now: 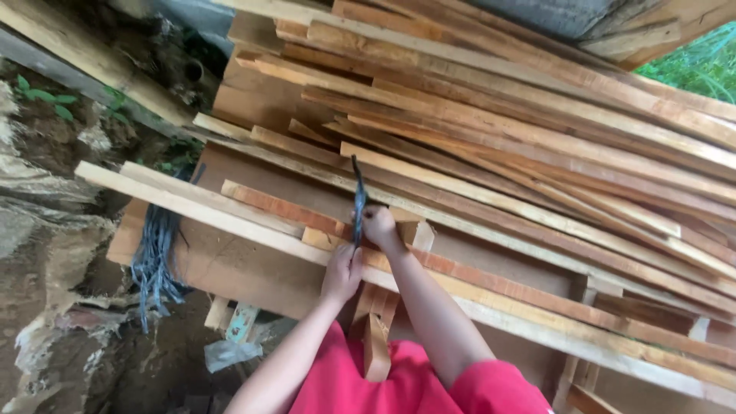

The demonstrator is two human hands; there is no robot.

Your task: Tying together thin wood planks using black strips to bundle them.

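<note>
A: What is held, and where?

B: A dark, narrow blade-like tool [358, 201] is gripped in the right hand [379, 227], its fingers closed round the lower end, the tip pointing up and away. It is set against a reddish wooden strip [291, 208] lying across the front of the stack. The left hand [343, 273] is pressed onto a pale plank [192, 205] just below, fingers curled over its edge; nothing is grasped in it beyond that.

A: What could go wrong from here?

B: A slip is judged the main risk. The two hands are nearly touching, so if the tool is jerked off the wood, the left hand could be struck. The strip could also be split or shifted, since it appears to be loose. The long boards [537, 138] above are piled at angles and could be dislodged by a hard pull.

A: And the surface, the surroundings?

B: No proper worktop is seen; the work is done on the timber pile itself. A bundle of blue-grey cord [156, 257] hangs at the left end. Bare earth and rock [46, 230] are seen to the left, green foliage [701, 65] at the upper right. A red garment [414, 387] is worn
</note>
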